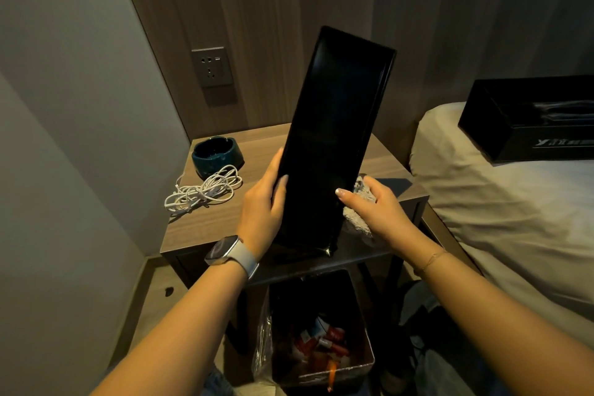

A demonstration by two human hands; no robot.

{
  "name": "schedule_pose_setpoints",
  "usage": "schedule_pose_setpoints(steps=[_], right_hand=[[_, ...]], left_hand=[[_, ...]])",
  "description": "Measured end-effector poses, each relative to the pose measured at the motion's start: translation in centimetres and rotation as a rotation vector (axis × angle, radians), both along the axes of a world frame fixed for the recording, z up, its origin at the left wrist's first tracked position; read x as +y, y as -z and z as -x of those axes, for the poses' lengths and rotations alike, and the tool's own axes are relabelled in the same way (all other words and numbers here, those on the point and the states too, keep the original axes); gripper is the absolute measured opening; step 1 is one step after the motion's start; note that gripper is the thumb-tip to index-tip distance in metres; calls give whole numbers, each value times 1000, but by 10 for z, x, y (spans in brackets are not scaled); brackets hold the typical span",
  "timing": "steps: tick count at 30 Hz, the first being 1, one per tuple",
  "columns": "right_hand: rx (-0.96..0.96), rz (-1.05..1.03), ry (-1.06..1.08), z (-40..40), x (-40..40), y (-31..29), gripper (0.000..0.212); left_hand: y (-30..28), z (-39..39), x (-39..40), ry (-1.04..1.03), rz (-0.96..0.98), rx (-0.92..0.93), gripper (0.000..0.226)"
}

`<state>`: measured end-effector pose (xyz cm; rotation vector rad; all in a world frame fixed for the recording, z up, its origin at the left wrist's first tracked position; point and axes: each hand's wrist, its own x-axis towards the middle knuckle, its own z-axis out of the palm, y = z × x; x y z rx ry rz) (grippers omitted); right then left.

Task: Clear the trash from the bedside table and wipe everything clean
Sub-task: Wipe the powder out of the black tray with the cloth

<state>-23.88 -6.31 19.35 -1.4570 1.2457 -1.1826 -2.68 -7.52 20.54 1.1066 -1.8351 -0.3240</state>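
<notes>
I read this as the wipe step: left hand (263, 202) grips the black tray (334, 138) by its left edge, tilted up on end over the bedside table (257, 151). Right hand (376, 206) curls round a crumpled cloth (356, 219), thumb on the tray's right edge. Next I'd judge: run the cloth over the tray face, holding it steady above the trash bin (321, 347).

Facing you, a grey wall socket (212, 67) is sitting flush in the wood-grain wall panel (273, 26), with a plain grey wall (64, 74) running along your left. On your right, a bed (514, 202) in pale sheets is carrying a black box (530, 119) with pale lettering too small for you to read. Near the lower right edge, dark fabric (427, 331) is lying on the floor beside the bed, though you cannot tell what it is.
</notes>
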Motion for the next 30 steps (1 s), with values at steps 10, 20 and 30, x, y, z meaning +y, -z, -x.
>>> schedule_pose_setpoints(steps=[10, 20, 30], right_hand=[[379, 444, 384, -15, 13, -9, 43], [839, 587, 365, -30, 30, -48, 40], [1018, 581, 306, -39, 23, -87, 23]], left_hand=[[-29, -12, -20, 262, -513, 79, 53], [-63, -7, 7, 181, -855, 779, 34], [-179, -57, 10, 99, -743, 787, 64]])
